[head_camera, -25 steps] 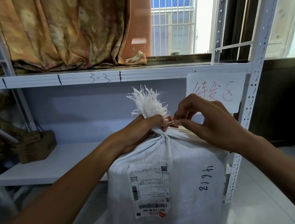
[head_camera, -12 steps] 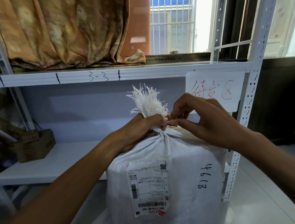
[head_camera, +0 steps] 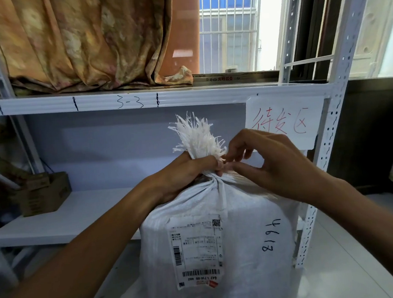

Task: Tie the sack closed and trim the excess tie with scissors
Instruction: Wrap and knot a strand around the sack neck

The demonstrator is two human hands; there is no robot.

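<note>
Hardly anything has moved over the last second, and that is the telling part. The left hand [head_camera: 188, 173] still grips the gathered neck of the sack [head_camera: 222, 252], fingers wrapped tight just under the frayed tuft [head_camera: 197, 137]. The right hand [head_camera: 274, 164] has stayed at 3 o'clock of that neck. Its fingertips [head_camera: 230, 167] pinch a pale sliver against the left knuckles, the tie [head_camera: 223, 163] by my judgement, though it is too small to be sure.

Compared with the earlier frames, the right index finger has lifted a little. A small gap now shows beneath it, and the other fingers have fanned out — a small re-grip, not a pull. The neck looks no more cinched than before.

I read this as the tying step still in hand, with the knot or twist not yet finished. No scissors are in view, so trimming is some way off.

The sack stands at 6 o'clock in the view, in front of the shelf [head_camera: 55, 221], with its shipping label [head_camera: 196, 250] facing the camera. A paper sign [head_camera: 282, 121] hangs at 2 o'clock of the neck, and a cardboard box [head_camera: 44, 193] sits on the shelf at 9 o'clock.
</note>
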